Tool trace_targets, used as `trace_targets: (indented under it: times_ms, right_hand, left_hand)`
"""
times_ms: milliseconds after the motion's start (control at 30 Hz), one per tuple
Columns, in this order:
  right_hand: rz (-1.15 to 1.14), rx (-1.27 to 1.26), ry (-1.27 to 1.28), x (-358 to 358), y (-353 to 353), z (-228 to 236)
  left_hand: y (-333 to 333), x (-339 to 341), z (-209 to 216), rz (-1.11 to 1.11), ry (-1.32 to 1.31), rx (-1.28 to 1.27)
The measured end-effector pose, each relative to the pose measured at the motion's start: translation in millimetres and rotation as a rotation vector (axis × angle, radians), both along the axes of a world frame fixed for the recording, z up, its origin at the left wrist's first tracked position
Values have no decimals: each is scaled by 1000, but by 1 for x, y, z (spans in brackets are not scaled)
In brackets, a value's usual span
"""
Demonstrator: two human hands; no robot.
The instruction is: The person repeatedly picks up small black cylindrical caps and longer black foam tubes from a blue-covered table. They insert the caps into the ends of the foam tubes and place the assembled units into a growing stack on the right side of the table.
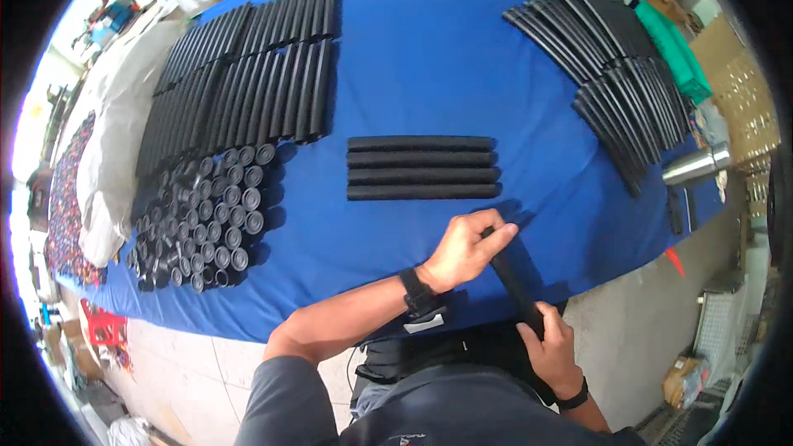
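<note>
Black foam tube (514, 279) spans both hands at the near edge of the blue table (429, 66): left hand (467, 249) clamps its far end, right hand (552, 348) its near end. Loosened, it might drop floorward.

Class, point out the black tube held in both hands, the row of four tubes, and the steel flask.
black tube (514, 279), head view, mid-length.
row of four tubes (423, 168), head view, centre.
steel flask (695, 165), head view, body.
</note>
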State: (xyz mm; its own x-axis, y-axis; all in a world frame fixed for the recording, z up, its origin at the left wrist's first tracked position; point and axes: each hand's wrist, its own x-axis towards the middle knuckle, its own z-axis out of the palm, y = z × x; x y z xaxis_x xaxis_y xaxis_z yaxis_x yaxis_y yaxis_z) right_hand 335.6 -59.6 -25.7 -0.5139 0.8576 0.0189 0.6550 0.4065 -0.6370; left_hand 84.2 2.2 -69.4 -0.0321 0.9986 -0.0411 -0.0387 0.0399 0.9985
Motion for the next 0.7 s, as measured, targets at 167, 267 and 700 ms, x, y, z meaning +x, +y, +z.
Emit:
trace_targets:
  times_ms: [167,267,700]
  right_hand:
    - [-127,-538,89,16,5,8]
    - [-299,-1334,666,25,16,21]
    - [-232,-857,365,16,14,15]
  left_hand:
    - [0,-7,3,-128,-31,-50]
    - [0,-6,3,-171,-196,-58]
    - [5,-3,-5,-84,-109,39]
